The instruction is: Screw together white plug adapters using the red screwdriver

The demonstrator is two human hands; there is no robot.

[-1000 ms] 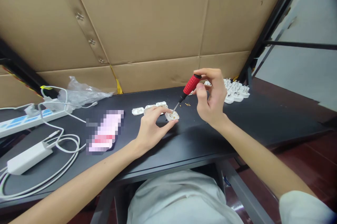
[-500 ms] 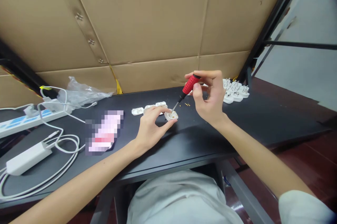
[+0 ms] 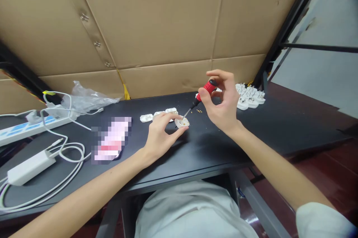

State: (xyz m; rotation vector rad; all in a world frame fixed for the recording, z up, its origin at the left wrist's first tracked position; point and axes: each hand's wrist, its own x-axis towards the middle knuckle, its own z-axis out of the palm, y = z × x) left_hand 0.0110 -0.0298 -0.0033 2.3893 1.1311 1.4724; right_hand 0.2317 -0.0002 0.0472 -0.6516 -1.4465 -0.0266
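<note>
The left hand is grasping a white plug housing between thumb and fingertips, its fingers hiding part of the shell, and whether the housing is resting on the black tabletop is hard to tell. The right hand is pinching a red-handled screwdriver, its thin shaft slanting down into the housing, where the tip is too small to make out. Tiny brass screws are lying just beside the housing. More white plug parts are sitting just past the left fingers, and a cluster of white plugs is showing beyond the right hand. A pixelated blur is hiding one object completely. Farther left, a power strip is running off the frame, near a white charger brick, looped white cable and a crumpled plastic bag. Cardboard sheets are lining the wall, above a dark red floor
</note>
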